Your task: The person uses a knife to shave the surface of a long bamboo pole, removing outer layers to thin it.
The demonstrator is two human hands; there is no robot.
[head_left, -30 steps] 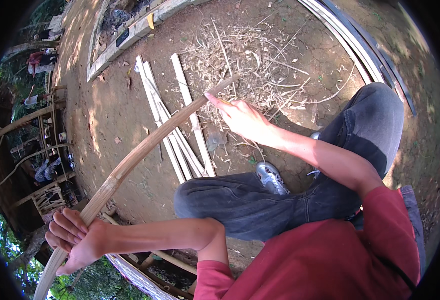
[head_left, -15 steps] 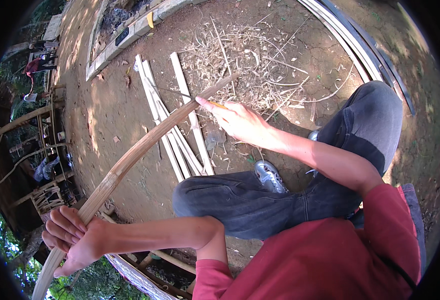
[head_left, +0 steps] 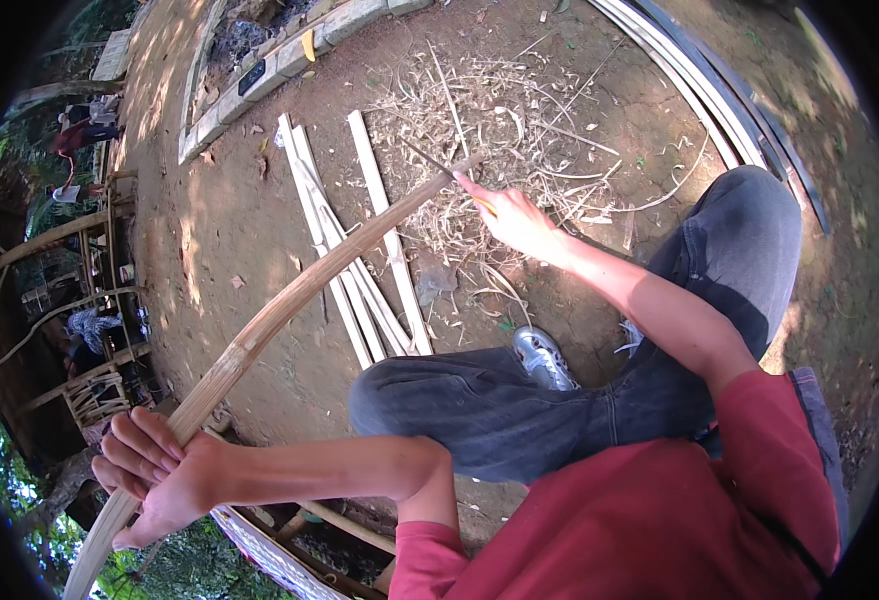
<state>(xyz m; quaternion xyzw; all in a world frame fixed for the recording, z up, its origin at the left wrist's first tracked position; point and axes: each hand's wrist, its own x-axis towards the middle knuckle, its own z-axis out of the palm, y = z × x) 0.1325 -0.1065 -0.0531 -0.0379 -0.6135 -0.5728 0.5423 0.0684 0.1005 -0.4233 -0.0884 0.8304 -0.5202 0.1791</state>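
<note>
A long, pale wooden strip (head_left: 295, 290) slants from the lower left up toward the middle of the view and looks curved. Near its lower end my left hand (head_left: 165, 475) is closed around it, fingers wrapped over the top. My right hand (head_left: 510, 215) is closed on a knife with an orange-yellow handle (head_left: 485, 206). The thin dark blade (head_left: 425, 157) lies across the strip close to its far tip. Curled wood shavings (head_left: 480, 110) are spread over the ground beneath and beyond that tip.
Several pale wooden slats (head_left: 360, 290) lie on the dirt left of my knees. Long strips and dark lengths (head_left: 710, 80) rest at the upper right. A stone border (head_left: 290, 62) with a phone-like dark object (head_left: 252, 77) runs along the top. People are by a wooden structure (head_left: 100, 330) at left.
My right hand and the knife have slid up and right along the strip, from partway along it to near its far tip. My left hand keeps its hold in about the same place.
</note>
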